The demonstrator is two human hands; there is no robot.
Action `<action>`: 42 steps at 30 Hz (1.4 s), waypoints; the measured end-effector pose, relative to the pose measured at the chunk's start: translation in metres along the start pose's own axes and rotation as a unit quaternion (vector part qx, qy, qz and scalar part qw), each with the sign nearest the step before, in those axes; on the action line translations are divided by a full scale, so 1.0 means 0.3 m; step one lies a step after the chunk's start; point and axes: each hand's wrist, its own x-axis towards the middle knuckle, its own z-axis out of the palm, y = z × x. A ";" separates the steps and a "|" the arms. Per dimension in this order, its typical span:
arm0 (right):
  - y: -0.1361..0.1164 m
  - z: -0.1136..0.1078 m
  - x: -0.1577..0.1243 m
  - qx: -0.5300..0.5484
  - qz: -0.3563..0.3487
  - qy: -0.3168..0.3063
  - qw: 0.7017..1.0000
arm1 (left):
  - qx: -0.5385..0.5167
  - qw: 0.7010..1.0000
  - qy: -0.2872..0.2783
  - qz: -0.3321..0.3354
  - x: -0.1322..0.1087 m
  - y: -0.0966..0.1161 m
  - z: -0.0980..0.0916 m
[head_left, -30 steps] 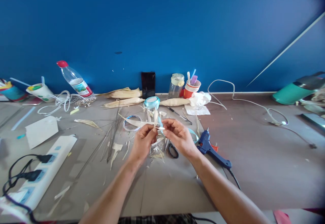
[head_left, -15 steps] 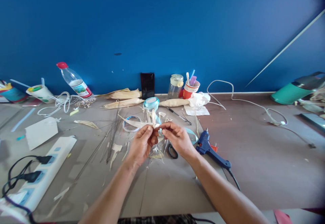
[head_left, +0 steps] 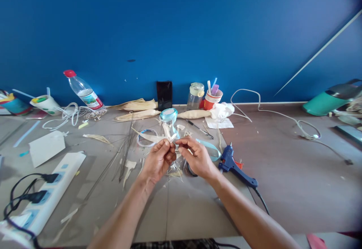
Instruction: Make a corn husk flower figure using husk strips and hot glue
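My left hand (head_left: pixel 158 159) and my right hand (head_left: pixel 195 155) meet above the middle of the table, fingertips almost touching. Both pinch a small pale corn-husk piece (head_left: pixel 171 133) whose strips stick up between the thumbs. A light blue ribbon (head_left: pixel 208 147) trails from the same spot past my right hand. Right behind the husk piece stands a spool of light blue ribbon (head_left: pixel 169 114). Black-handled scissors (head_left: pixel 189 170) lie on the table, half hidden under my right hand. Husk scraps (head_left: pixel 128 166) lie scattered to the left of my hands.
A blue glue gun (head_left: pixel 236 165) lies right of my hands, its cable running toward me. A white power strip (head_left: pixel 49 188) with black plugs sits at the near left. Thin wires (head_left: pixel 126 147), whole husks (head_left: pixel 138 109), a tilted bottle (head_left: pixel 83 90), a jar (head_left: pixel 195 95), a paper cup (head_left: pixel 212 97) and white cable (head_left: pixel 283 117) lie along the back.
My right hand has shifted slightly left and closed in on the left hand; the husk piece has been turned a little between the fingers. The scissors are more covered now.
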 end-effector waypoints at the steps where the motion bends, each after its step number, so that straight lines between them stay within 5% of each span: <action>1: 0.002 0.000 0.000 -0.002 0.002 0.001 1.000 | -0.004 1.000 0.001 -0.001 0.000 0.001 0.000; 16: 0.003 -0.006 0.002 0.055 0.058 0.006 0.997 | -0.036 0.999 -0.005 -0.007 0.001 0.014 -0.005; 35: -0.016 -0.007 0.002 0.050 0.049 0.006 0.998 | -0.045 0.998 -0.028 -0.036 0.003 0.007 -0.024; 42: -0.011 -0.002 -0.001 0.059 0.052 -0.002 0.997 | 0.021 1.000 -0.005 -0.013 0.000 -0.002 0.001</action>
